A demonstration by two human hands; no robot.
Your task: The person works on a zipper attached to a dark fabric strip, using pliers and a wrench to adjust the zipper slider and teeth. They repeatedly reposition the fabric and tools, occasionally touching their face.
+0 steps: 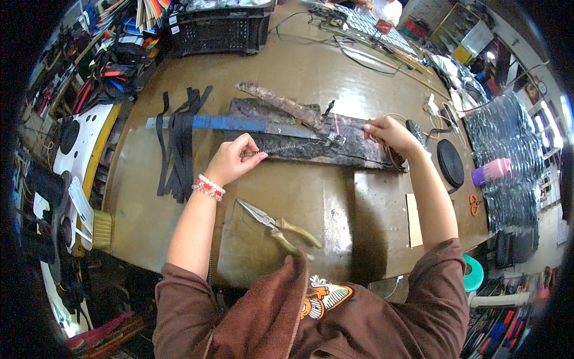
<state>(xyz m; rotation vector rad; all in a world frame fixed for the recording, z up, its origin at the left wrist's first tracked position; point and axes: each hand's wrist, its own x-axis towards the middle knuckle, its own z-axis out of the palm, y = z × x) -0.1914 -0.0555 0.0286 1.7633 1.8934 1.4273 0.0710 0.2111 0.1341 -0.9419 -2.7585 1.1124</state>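
The left hand (232,161) pinches a thin toothed strip (281,147) along a worn dark slab (353,152) on the table (149,233), while the right hand (391,136) presses its fingertips together near the slab's right end, their hold unclear, so uneven tension could twist the strip.

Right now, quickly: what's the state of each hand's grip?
Left hand: closed, thumb and fingers pinching a thin coiled strip.
Right hand: closed at the dark, worn slab; what it pinches cannot be told.
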